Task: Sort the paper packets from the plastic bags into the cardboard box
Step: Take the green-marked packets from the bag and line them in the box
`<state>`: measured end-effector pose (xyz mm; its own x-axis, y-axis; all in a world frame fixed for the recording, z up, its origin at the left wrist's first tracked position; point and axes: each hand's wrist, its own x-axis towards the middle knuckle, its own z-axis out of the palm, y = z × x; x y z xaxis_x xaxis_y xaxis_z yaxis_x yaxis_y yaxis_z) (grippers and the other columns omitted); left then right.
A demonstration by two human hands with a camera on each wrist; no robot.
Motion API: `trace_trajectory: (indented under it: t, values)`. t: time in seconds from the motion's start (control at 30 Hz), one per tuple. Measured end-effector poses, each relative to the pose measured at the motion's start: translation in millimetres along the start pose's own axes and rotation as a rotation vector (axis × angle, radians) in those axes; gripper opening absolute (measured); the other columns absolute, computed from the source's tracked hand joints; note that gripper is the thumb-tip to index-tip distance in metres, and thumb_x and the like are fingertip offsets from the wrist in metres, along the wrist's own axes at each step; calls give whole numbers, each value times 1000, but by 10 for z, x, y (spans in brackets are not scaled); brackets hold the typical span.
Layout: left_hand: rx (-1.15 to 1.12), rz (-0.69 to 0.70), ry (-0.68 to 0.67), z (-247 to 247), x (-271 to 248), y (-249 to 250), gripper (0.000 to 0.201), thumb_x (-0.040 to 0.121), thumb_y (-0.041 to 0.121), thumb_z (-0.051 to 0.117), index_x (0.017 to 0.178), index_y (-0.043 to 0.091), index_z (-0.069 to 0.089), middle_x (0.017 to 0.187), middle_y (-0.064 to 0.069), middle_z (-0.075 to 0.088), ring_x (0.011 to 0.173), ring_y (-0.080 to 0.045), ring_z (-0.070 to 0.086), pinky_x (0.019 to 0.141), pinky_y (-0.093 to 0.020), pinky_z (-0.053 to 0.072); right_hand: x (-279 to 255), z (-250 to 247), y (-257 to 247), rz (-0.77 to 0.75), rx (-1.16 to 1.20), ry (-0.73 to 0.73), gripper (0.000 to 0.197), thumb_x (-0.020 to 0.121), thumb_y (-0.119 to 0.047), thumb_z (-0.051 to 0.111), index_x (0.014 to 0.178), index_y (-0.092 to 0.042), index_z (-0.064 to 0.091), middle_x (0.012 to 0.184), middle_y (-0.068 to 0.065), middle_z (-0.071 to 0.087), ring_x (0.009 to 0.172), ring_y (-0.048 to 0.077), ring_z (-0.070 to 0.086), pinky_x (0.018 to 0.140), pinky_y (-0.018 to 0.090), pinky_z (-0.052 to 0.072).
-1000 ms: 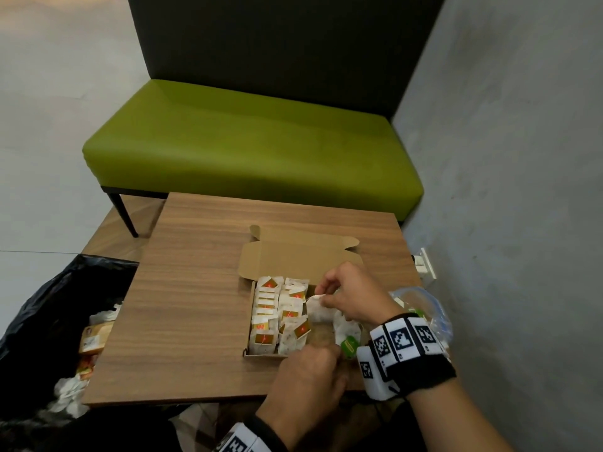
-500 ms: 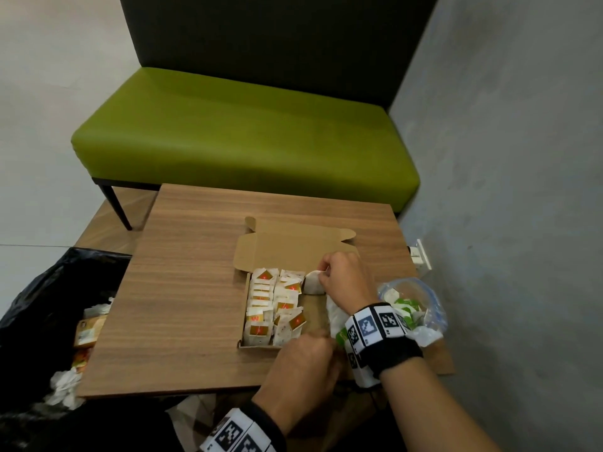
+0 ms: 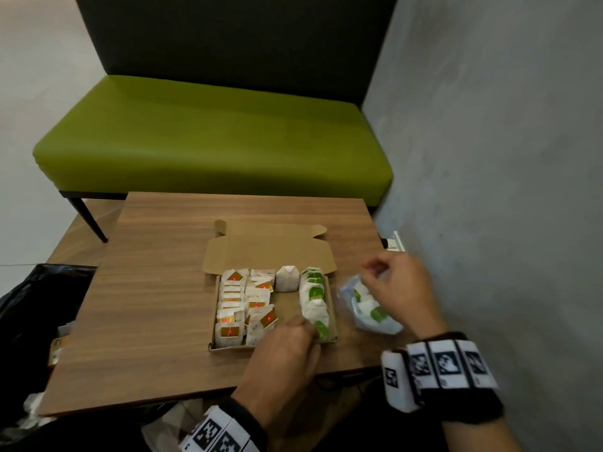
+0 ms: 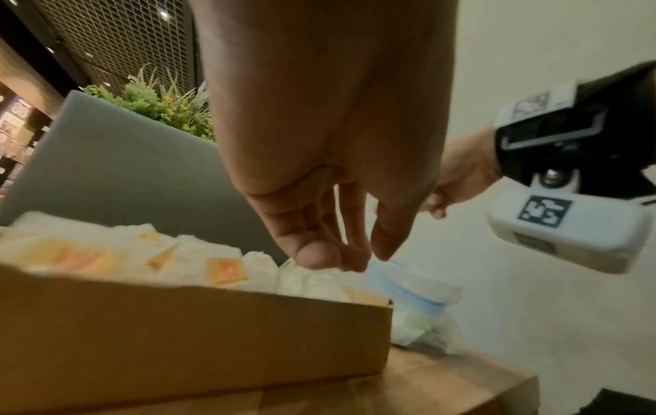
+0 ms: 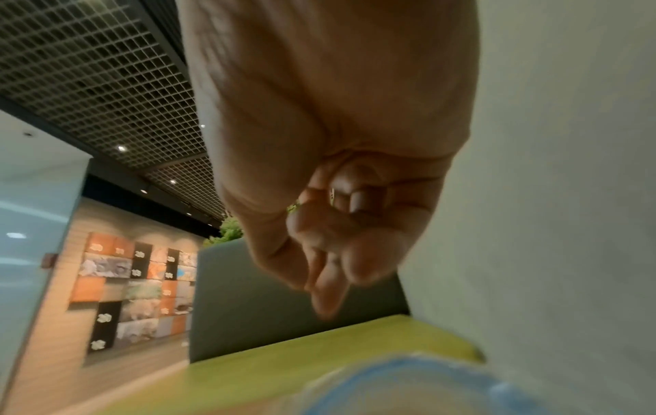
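Right hand (image 3: pixel 396 288) left cardboard box (image 3: pixel 329 339) for plastic bag (image 3: pixel 372 309).

This looks like a seating corner in a public lounge or commercial lobby rather than a home. A green upholstered bench (image 3: pixel 212 148) with a tall dark padded back (image 3: pixel 228 44) stands against a bare grey concrete wall (image 3: pixel 489 158), with a small wood-grain counter (image 3: pixel 156 305) before it. Overhead runs a black open-grid ceiling (image 5: pixel 88 84) with recessed spotlights. A far wall carries a display of tiled picture panels (image 5: pixel 138 289), and green foliage (image 4: pixel 159 104) rises behind the seat back.
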<state>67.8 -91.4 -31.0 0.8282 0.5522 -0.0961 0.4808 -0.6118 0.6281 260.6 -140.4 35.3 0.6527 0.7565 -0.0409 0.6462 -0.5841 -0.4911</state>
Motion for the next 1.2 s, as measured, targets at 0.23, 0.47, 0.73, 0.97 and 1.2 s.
trace_trajectory:
  t: [0.23, 0.47, 0.73, 0.97, 1.2]
  values:
    - [224, 200, -17, 167, 581, 521, 61, 94, 15, 52, 150, 26, 30, 147, 4, 42, 111, -25, 60, 84, -42, 53, 21, -9, 557, 51, -228, -201, 17, 88, -20, 64, 100, -27, 74, 102, -3, 72, 97, 18, 66, 81, 28, 50]
    - [521, 233, -139, 350, 710, 493, 27, 98, 21, 48, 123, 13, 54, 123, -8, 51, 108, -29, 57, 78, -42, 52, 127, 274, 667, 7, -409, -156, 39, 87, -38, 68, 125, -28, 64, 121, 4, 68, 111, 28, 63, 88, 37, 51]
    - [489, 220, -147, 507, 617, 489, 34, 94, 24, 54, 127, 14, 55, 128, -7, 46, 118, -29, 45, 91, -41, 47, 153, 358, 582, -43, -523, -220, 26, 95, -22, 61, 121, -20, 61, 123, 7, 63, 113, 27, 60, 85, 35, 48]
    - [471, 259, -107, 509, 617, 524, 37, 95, 27, 52, 130, 14, 54, 129, -8, 48, 118, -28, 46, 97, -37, 39, 104, 341, 646, -13, -466, -229, 18, 92, -21, 63, 110, -21, 67, 115, 4, 66, 108, 24, 62, 82, 34, 49]
    - [-30, 243, 32, 394, 600, 458, 31, 91, 16, 56, 120, 19, 62, 124, 5, 55, 103, -14, 59, 88, -26, 49, 91, 105, 716, 6, -104, -157, 9, 87, -31, 68, 95, -28, 71, 91, -9, 71, 87, 12, 66, 79, 35, 56]
